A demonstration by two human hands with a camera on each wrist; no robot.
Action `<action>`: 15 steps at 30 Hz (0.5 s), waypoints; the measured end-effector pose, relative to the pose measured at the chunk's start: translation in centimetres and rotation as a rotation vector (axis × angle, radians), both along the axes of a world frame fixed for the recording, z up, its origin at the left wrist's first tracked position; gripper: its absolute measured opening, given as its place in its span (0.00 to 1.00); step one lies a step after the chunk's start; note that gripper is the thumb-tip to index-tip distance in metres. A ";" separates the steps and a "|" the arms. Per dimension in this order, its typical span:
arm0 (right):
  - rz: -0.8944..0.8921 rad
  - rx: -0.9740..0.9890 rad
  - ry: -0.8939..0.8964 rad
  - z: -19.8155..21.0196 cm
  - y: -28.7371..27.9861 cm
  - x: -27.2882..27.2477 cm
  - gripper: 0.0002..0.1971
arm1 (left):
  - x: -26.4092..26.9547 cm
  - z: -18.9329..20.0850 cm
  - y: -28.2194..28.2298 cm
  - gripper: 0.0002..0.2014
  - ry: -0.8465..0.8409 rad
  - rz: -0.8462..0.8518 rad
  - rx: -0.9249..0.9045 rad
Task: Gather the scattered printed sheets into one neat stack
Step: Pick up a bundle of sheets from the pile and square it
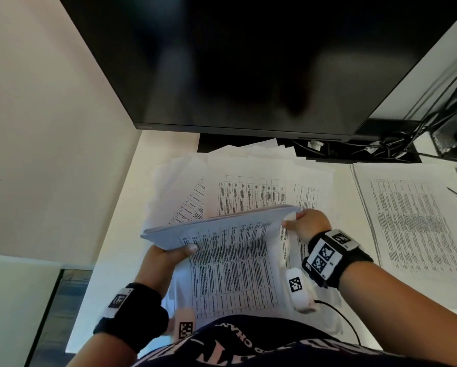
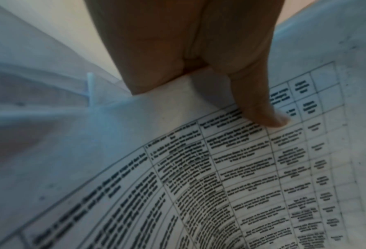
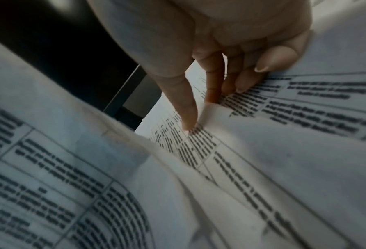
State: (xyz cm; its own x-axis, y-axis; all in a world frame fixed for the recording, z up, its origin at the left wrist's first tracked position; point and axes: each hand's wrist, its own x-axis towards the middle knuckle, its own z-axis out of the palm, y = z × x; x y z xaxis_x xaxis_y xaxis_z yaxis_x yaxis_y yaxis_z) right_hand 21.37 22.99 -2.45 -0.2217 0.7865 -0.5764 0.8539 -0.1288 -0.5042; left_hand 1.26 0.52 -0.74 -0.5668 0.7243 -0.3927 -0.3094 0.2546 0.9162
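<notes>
1. The left hand [image 1: 166, 260] grips the near-left corner of a bundle [image 1: 222, 250] of printed sheets — thumb on top, the other fingers hidden beneath.
2. In the left wrist view the left thumb [image 2: 261, 107] lies straight and presses on the printed table of the top sheet.
3. The right hand [image 1: 311, 225] holds the bundle's far-right corner; its thumb [image 1: 291, 219] is on top at the edge.
4. In the right wrist view the right fingers [image 3: 188, 107] point down, slightly spread, with paper pinched between them.
5. The bundle is tilted, its far edge raised off the tabletop [image 1: 121, 207], its near edge close to the person's body.
6. Under and behind it lies a loose fan of sheets [image 1: 251, 176] at differing angles, reaching back to the base of a dark monitor [image 1: 248, 62].
7. A separate pile [image 1: 415, 221] lies flat to the right, apart from the fan.
8. Both wrists wear black bands with square-patterned markers — the right one [image 1: 330, 255] is the plainer to see.
9. Cables [image 1: 397, 147] tangle behind the right pile.
</notes>
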 end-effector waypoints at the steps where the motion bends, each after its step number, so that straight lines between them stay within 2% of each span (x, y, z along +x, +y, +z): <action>1: -0.014 0.023 0.050 0.0 -0.3 -0.3 0.15 | 0.0 -0.2 0.0 0.30 -0.013 0.025 -0.010; 3: -0.071 0.056 0.211 0.2 -1.0 -0.6 0.06 | 0.0 -0.7 0.0 0.30 -0.024 0.052 -0.018; 4: -0.089 0.073 0.284 0.7 -1.3 -0.6 0.05 | 0.1 -0.6 0.0 0.31 -0.030 0.074 -0.025; 6: -0.106 0.063 0.414 1.5 -1.3 -0.5 0.08 | -0.1 -0.7 0.0 0.33 -0.022 0.106 -0.021; 8: -0.089 0.007 0.498 2.2 -1.1 -0.3 0.07 | -0.4 -0.4 0.0 0.34 -0.012 0.141 -0.011; 12: 0.120 -0.044 0.479 3.1 -0.8 -0.9 0.09 | -0.8 -0.5 0.7 0.23 -0.075 0.174 0.066; 15: 0.330 -0.118 0.412 3.5 -1.2 -2.1 0.20 | -1.4 -1.7 0.3 0.19 -0.115 0.183 0.144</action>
State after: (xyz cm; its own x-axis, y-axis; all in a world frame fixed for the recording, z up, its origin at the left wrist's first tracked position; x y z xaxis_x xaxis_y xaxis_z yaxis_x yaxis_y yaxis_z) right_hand 19.29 21.80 1.02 -0.6724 0.5721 -0.4696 0.5932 0.0371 -0.8042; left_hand -0.16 0.84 -2.47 -0.6514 0.6664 -0.3628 -0.4427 0.0545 0.8950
